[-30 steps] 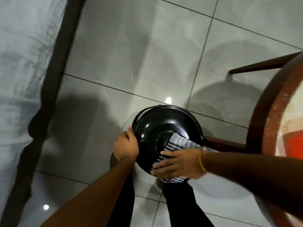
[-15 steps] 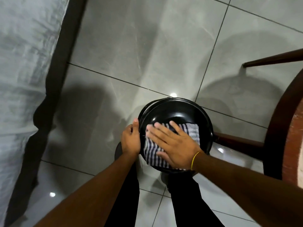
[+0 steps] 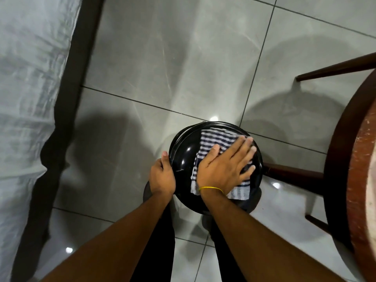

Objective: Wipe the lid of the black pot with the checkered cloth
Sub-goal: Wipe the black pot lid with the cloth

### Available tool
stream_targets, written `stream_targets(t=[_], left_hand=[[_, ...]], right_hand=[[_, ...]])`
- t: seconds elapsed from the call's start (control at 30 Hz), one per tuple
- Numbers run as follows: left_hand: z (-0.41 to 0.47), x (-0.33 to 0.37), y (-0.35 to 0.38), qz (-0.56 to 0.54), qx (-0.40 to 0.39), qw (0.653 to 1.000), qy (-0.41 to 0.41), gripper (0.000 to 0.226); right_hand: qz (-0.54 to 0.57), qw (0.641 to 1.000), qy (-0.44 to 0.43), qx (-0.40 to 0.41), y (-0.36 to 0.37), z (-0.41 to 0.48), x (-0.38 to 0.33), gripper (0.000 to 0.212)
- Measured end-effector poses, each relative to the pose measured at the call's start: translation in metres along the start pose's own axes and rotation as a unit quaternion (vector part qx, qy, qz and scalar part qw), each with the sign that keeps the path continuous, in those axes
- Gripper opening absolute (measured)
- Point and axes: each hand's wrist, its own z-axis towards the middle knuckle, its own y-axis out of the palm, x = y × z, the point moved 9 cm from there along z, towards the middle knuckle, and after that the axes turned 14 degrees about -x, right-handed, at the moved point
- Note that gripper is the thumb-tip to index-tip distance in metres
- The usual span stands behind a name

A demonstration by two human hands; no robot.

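The glossy black pot lid (image 3: 184, 159) is held above the tiled floor, its round face turned up towards me. My left hand (image 3: 162, 177) grips its left rim, thumb on top. The checkered cloth (image 3: 215, 142), blue and white, lies spread across the lid's middle and right side. My right hand (image 3: 225, 166) presses flat on the cloth with fingers stretched towards the far right rim; a yellow band circles that wrist. The pot itself is hidden under the lid.
A round wooden table (image 3: 341, 159) with dark legs stands close on the right. A bed with a grey sheet (image 3: 26, 98) and a dark frame runs along the left. Grey floor tiles (image 3: 173, 68) lie beyond. My dark trouser legs are below the lid.
My right hand has swept the cloth from the near edge of the lid across to its far right side, fingers now pointing right. My left hand keeps its hold on the rim.
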Motion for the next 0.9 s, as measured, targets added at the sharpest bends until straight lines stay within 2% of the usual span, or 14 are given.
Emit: stream_targets(t=[0.07,0.1,0.13,0.2,0.27,0.33,0.37,0.4,0.43,0.5,0.6,0.67,0.77,0.9], left_hand=[[0.0,0.001,-0.001,0.014,-0.003,1.0,0.013,0.061],[0.001,0.002,0.0,0.014,-0.014,1.0,0.02,0.064],[0.002,0.002,0.002,0.014,-0.026,0.999,0.025,0.068],[0.005,0.003,0.001,0.017,-0.023,0.999,0.035,0.071],[0.004,0.005,-0.004,0.011,-0.008,0.999,0.048,0.069],[0.005,0.004,-0.001,-0.006,-0.012,0.999,0.047,0.068],[0.006,0.001,0.0,-0.018,-0.015,0.999,0.041,0.068],[0.006,-0.003,0.0,-0.032,-0.015,0.999,0.035,0.069],[0.006,-0.005,0.0,-0.044,-0.017,0.998,0.032,0.07],[0.006,-0.007,0.003,-0.068,-0.023,0.997,0.036,0.072],[0.007,-0.014,0.007,-0.126,-0.035,0.991,0.028,0.077],[0.009,-0.02,0.01,-0.161,-0.046,0.986,0.005,0.082],[0.011,-0.022,0.009,-0.16,-0.037,0.986,-0.012,0.073],[0.01,-0.031,0.006,-0.173,0.01,0.983,-0.064,0.042]], right_hand=[[-0.074,0.98,-0.179,-0.052,0.011,-0.003,-0.016,0.084],[-0.111,0.946,-0.293,-0.079,0.016,-0.01,-0.025,0.086],[-0.148,0.895,-0.406,-0.107,0.022,-0.02,-0.031,0.088],[-0.226,0.749,-0.601,-0.165,0.032,-0.041,-0.031,0.09],[-0.287,0.589,-0.724,-0.216,0.036,-0.054,-0.018,0.089],[-0.318,0.454,-0.794,-0.249,0.033,-0.056,-0.003,0.087],[-0.323,0.4,-0.818,-0.257,0.031,-0.057,0.003,0.086],[-0.326,0.362,-0.834,-0.259,0.03,-0.058,0.006,0.085],[-0.326,0.345,-0.841,-0.258,0.029,-0.058,0.007,0.084],[-0.321,0.354,-0.841,-0.256,0.028,-0.059,0.006,0.083],[-0.309,0.419,-0.817,-0.246,0.032,-0.058,0.004,0.083],[-0.289,0.505,-0.78,-0.228,0.034,-0.053,-0.007,0.084],[-0.24,0.666,-0.687,-0.162,0.032,-0.041,-0.032,0.085],[-0.15,0.869,-0.467,-0.067,0.016,-0.014,-0.052,0.081]])
